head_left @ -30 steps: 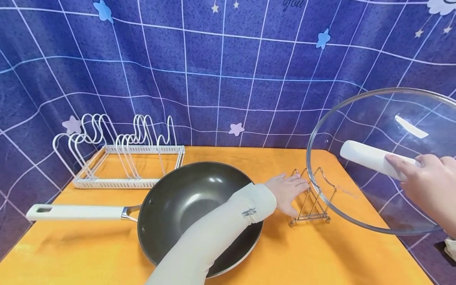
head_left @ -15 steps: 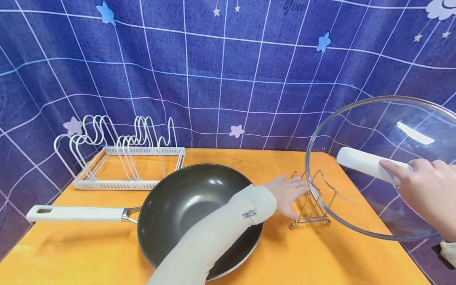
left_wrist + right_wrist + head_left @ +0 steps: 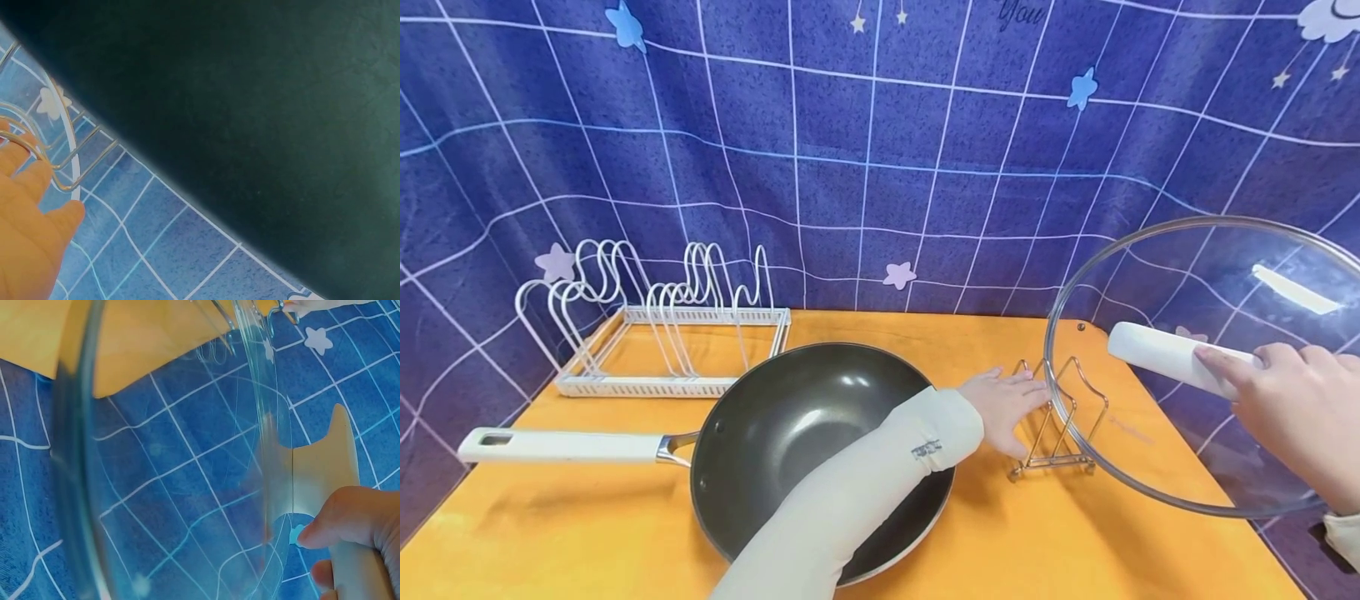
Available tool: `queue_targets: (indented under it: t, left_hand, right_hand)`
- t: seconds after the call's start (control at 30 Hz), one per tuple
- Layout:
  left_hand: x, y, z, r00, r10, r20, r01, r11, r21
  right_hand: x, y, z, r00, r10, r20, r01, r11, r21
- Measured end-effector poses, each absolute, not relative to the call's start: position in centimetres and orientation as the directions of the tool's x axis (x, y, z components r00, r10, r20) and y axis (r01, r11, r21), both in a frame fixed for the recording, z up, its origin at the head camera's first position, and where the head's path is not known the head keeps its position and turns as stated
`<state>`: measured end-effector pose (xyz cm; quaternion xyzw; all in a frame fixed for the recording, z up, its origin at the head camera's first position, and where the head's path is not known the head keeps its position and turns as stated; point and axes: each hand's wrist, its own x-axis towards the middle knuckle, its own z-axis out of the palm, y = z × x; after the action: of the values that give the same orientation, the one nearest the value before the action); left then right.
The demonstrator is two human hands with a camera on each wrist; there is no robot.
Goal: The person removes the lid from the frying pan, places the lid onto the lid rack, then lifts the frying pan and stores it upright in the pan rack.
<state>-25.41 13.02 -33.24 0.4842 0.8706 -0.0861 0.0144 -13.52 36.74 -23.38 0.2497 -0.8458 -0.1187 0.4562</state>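
My right hand grips the white handle of a large clear glass lid with a metal rim. The lid stands on edge, tilted, and its left rim crosses a small wire rack in the head view. In the right wrist view the thumb and fingers wrap round the handle. My left hand reaches over a dark wok to the rack's left side, with fingers spread. In the left wrist view its fingertips overlap the rack's wire loops, and the wok's dark surface fills most of the picture.
A white rack with upright wire hoops stands at the back left. The wok's long white handle points left over the orange tabletop. Behind the table hangs a blue checked cloth with stars.
The right hand has lowered the lid a little, and its rim has come down across the small rack. The left hand and the wok stay where they were.
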Motion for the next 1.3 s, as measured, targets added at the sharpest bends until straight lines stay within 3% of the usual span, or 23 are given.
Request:
queue_targets:
  t: [0.2, 0.53, 1.3]
  left_hand:
    - [-25.35, 13.07, -33.26, -0.532, 0.840, -0.107, 0.845, 0.517, -0.139]
    - [-25.36, 12.94, -33.45, -0.531, 0.842, -0.094, 0.846, 0.519, -0.125]
    - [-25.37, 12.82, -33.31, -0.533, 0.840, -0.100, 0.844, 0.518, -0.142]
  right_hand:
    - [-13.28, 36.73, -23.61, -0.493, -0.522, 0.696, -0.289, 0.853, 0.435]
    - [-12.69, 36.33, -23.79, -0.623, -0.487, 0.612, -0.232, 0.863, 0.449]
    - [-12.93, 36.51, -24.34, -0.656, -0.470, 0.591, -0.249, 0.874, 0.418]
